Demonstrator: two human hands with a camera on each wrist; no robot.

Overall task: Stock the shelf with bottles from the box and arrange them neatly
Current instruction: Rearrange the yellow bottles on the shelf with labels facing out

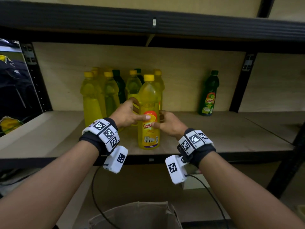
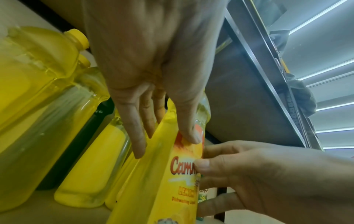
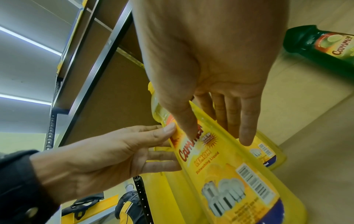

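Note:
A yellow dish-liquid bottle point(image 1: 149, 103) stands upright near the front edge of the shelf board point(image 1: 231, 134). My left hand point(image 1: 136, 111) holds its left side, thumb on the orange label and fingers reaching behind it. My right hand point(image 1: 158, 119) holds the right side the same way. In the left wrist view the left hand point(image 2: 164, 141) has its thumb on the yellow bottle point(image 2: 157, 174). In the right wrist view the right hand point(image 3: 218, 133) grips the yellow bottle point(image 3: 220, 163). Behind stands a cluster of yellow and dark green bottles point(image 1: 107, 93).
A single green bottle point(image 1: 208, 95) stands alone at the back right, with bare board around it. The black beam of the upper shelf point(image 1: 148, 22) hangs overhead. An open cardboard box point(image 1: 137, 215) sits on the floor below me. Black uprights point(image 1: 239, 83) frame the bay.

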